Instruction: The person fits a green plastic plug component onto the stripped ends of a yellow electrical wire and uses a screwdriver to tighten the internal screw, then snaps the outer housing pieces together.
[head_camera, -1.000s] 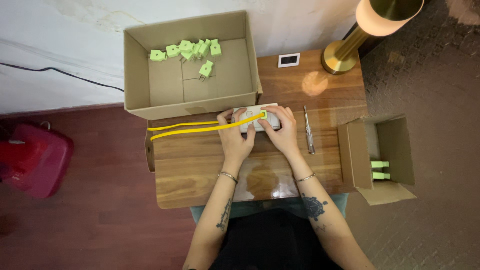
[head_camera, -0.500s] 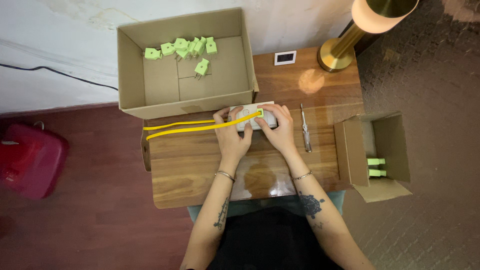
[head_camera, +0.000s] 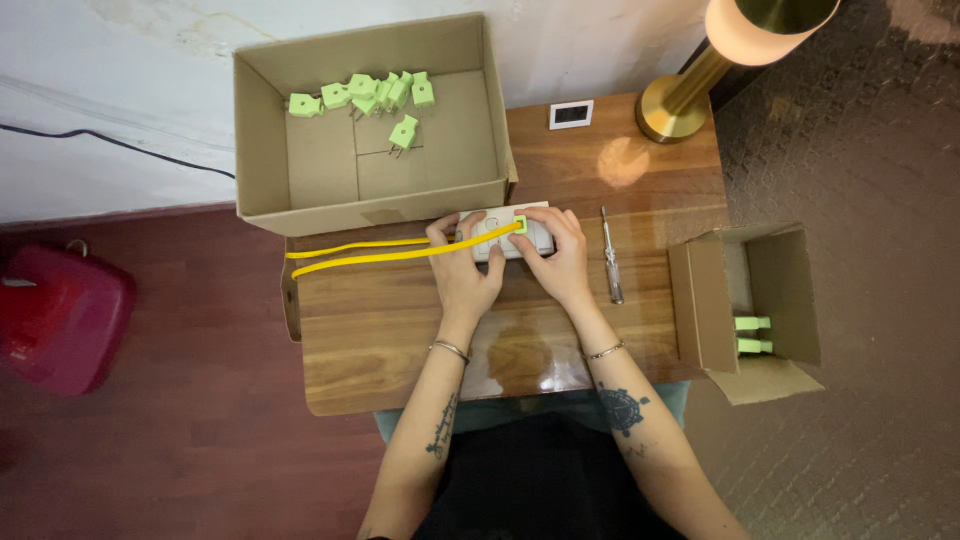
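Power strip (head_camera: 512, 236), white, flat on wooden table (head_camera: 400, 330) near its far edge, just in front of large cardboard box (head_camera: 370, 205). Green plug (head_camera: 519, 223) seated on top of strip, yellow cable (head_camera: 385, 252) running from it leftward in two strands across tabletop to left edge. Left hand (head_camera: 465, 270) pressed on left end of strip, fingers curled narrow over cable and casing, thumb alongside. Right hand (head_camera: 560, 258) clasped on right end, fingers bent close around casing, fingertips touching strip just beside plug. Thin bracelet on each wrist, tattoos on both forearms. Screwdriver (head_camera: 611, 258) lying on table just right of right hand, lengthwise front to back, untouched. Large box open-topped, holding loose cluster of green plugs (head_camera: 372, 95) near its far wall, one plug (head_camera: 403, 132) apart from cluster toward middle. Small white device with dark screen (head_camera: 571, 114) on table behind strip. Brass lamp base (head_camera: 675, 105) at far right corner of table, shade lit above. Smaller cardboard box (head_camera: 745, 310) off right side of table, flaps open, two green pieces (head_camera: 752, 335) visible inside. Red bag (head_camera: 60, 315) on dark floor well to left. Black cord (head_camera: 110, 140) running along pale wall behind.
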